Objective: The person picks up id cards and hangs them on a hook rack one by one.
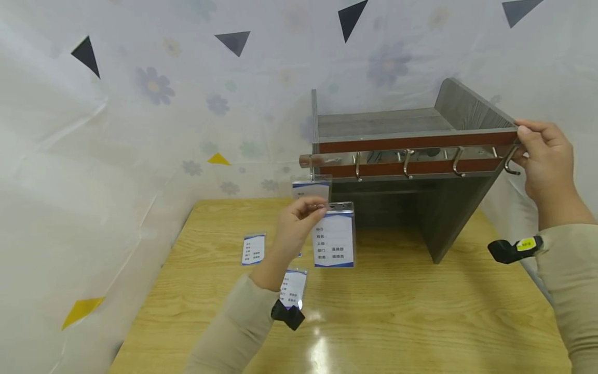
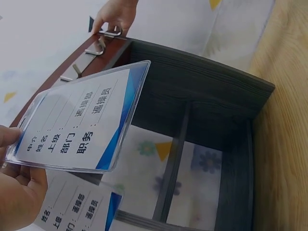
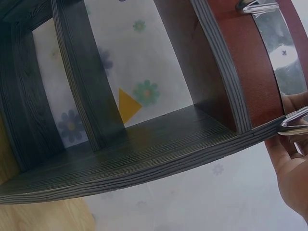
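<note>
My left hand (image 1: 299,221) pinches a clear-sleeved ID badge (image 1: 334,239) by its top edge, the printed white and blue card facing me. Just behind it another badge (image 1: 310,188) appears to hang from the leftmost hook of a grey wooden shelf rack (image 1: 448,208). The held badge is in front of the rack, below its row of metal hooks (image 1: 407,163). My right hand (image 1: 548,161) grips the rack's right front corner, beside the end hook (image 1: 511,161); in the right wrist view its fingers (image 3: 288,168) are partly hidden behind that corner.
On the wooden table (image 1: 397,311) lie a badge (image 1: 254,249) at the left and another badge (image 1: 294,288) partly behind my left wrist. A sliver of a further item shows beside that wrist. A patterned sheet (image 1: 261,93) hangs behind the rack.
</note>
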Action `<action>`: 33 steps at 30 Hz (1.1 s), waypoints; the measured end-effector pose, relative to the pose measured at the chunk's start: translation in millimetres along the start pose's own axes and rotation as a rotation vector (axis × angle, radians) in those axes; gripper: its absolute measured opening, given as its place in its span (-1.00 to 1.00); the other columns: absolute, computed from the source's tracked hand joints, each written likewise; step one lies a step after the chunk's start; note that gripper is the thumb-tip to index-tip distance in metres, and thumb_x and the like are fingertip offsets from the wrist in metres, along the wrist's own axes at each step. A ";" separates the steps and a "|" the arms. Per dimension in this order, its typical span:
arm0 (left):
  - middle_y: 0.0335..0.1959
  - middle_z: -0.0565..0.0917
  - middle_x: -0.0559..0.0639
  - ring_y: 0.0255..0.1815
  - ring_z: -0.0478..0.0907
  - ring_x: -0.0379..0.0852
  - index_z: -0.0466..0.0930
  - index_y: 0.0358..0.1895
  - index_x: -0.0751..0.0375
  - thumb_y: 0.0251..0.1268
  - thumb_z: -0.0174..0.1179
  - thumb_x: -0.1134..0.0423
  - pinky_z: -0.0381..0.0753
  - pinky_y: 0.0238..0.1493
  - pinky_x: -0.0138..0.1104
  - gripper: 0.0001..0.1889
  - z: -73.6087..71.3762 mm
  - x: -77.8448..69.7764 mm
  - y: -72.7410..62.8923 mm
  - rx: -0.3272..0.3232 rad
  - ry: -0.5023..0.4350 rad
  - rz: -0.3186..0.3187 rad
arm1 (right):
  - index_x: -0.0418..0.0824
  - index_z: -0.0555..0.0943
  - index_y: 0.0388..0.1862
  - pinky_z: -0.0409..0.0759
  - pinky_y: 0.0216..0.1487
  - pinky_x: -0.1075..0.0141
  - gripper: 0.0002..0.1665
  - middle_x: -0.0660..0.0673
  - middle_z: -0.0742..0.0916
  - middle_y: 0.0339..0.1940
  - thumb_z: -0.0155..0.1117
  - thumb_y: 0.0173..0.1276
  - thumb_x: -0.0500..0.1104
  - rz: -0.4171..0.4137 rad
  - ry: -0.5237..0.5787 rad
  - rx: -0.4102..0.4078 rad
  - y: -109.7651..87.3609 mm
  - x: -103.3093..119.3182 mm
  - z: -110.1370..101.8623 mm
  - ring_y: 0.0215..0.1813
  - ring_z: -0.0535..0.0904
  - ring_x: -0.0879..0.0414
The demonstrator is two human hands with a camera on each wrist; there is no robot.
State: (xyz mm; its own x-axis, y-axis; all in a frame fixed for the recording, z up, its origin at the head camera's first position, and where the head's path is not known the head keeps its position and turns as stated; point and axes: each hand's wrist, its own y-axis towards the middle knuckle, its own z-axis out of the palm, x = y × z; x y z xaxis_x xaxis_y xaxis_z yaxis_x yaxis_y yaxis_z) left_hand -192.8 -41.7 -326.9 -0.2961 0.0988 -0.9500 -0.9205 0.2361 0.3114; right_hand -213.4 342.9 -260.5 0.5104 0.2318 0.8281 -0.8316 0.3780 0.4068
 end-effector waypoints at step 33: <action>-0.34 0.59 0.04 -0.44 0.41 -0.28 0.54 -0.21 0.31 0.10 0.11 0.41 0.39 -0.47 -0.50 -0.84 49.1 -40.0 25.7 -0.087 0.093 -0.007 | -0.34 0.53 -0.19 0.46 -0.54 0.53 -0.79 -0.11 0.53 -0.40 0.13 0.18 -0.31 0.004 0.001 -0.017 -1.1 1.7 0.0 -0.52 0.40 0.21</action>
State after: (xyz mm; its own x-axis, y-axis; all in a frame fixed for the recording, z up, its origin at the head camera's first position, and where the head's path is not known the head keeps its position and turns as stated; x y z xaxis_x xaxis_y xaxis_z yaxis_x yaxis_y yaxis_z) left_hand -192.1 7.8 -279.9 -0.3084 0.0068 -0.9512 -0.9400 0.1512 0.3059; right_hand -211.6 343.0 -259.5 0.5070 0.2346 0.8294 -0.8301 0.3922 0.3964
